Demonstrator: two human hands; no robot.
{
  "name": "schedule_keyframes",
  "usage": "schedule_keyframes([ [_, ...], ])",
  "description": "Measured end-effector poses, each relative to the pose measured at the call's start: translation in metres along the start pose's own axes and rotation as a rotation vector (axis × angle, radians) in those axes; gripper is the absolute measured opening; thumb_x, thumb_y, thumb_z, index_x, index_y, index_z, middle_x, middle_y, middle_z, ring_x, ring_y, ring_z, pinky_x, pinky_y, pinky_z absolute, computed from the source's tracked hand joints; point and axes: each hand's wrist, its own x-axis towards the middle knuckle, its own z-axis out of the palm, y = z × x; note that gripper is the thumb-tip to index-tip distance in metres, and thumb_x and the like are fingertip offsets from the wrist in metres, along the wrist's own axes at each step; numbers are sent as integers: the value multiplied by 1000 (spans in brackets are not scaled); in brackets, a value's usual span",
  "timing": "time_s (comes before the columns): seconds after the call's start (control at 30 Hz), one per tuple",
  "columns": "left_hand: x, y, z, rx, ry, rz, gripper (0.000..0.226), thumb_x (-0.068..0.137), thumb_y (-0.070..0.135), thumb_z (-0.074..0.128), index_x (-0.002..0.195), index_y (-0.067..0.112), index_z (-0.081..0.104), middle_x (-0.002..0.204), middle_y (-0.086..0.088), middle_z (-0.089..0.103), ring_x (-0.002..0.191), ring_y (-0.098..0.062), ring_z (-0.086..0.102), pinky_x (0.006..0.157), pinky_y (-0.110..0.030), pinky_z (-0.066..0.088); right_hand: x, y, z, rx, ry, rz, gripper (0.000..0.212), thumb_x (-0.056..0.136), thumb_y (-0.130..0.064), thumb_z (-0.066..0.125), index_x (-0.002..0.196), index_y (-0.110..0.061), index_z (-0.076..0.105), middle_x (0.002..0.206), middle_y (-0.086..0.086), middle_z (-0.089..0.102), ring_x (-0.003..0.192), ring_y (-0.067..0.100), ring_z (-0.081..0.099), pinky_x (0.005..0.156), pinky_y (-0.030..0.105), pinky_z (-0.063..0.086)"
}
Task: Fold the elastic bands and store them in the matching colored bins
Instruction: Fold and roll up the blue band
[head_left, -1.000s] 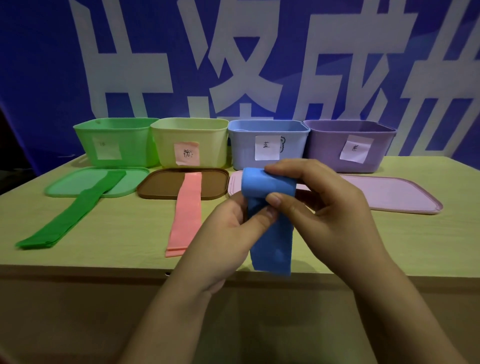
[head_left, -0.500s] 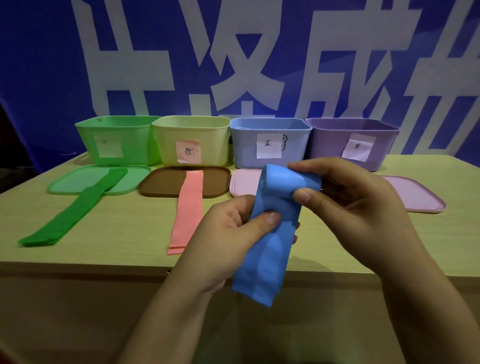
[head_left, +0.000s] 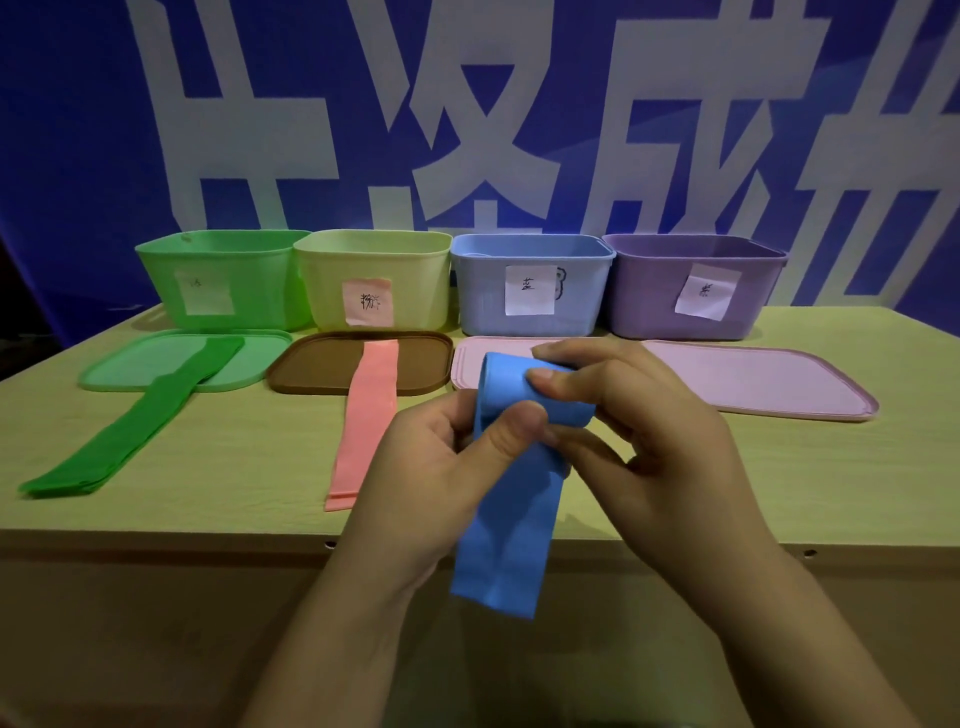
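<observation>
A blue elastic band (head_left: 506, 525) hangs in the air above the table's front edge, its top doubled over into a loop. My left hand (head_left: 431, 467) pinches the band just below the loop with the thumb on top. My right hand (head_left: 644, 431) grips the looped top between thumb and fingers. A green band (head_left: 130, 431) lies flat on the left, its far end on a green lid. A pink band (head_left: 366, 421) lies in the middle, its far end on a brown lid. Four bins stand in a row behind: green (head_left: 218, 280), yellow-green (head_left: 374, 280), blue (head_left: 530, 286), purple (head_left: 691, 286).
Lids lie in front of the bins: green (head_left: 119, 364), brown (head_left: 317, 369) and two pink ones (head_left: 769, 379). Each bin bears a paper label. The wooden table (head_left: 234, 467) ends at a front edge below my hands. A blue banner with white characters fills the background.
The hanging tail of the blue band has grown longer and swung down past the table edge. My right hand has shifted its hold on the looped top; my left thumb stays on the band.
</observation>
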Motion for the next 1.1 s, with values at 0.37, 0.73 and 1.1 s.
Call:
schedule_keyframes([
  [0.37, -2, 6, -1, -89, -38, -49, 25, 60, 40, 68, 84, 39, 73, 87, 4, 75, 79, -14, 71, 64, -26, 54, -1, -9, -9, 490, -93, 430, 28, 79, -33, 62, 108, -33, 61, 101, -17, 66, 94, 4, 65, 74, 17, 52],
  [0.73, 2, 3, -4, -78, -139, -148, 18, 72, 30, 61, 84, 30, 75, 88, 3, 75, 85, -13, 71, 75, -27, 55, 3, -16, -8, 534, 48, 436, 24, 77, -28, 65, 100, -28, 63, 100, -16, 67, 91, 1, 64, 67, 11, 50],
  [1.1, 3, -1, -2, -136, -139, -184, 29, 65, 27, 68, 92, 19, 72, 91, -3, 75, 86, -18, 71, 72, -29, 54, -1, -6, 0, 327, 72, 304, 28, 80, -28, 65, 106, -34, 58, 107, -21, 62, 97, 1, 62, 75, 13, 51],
])
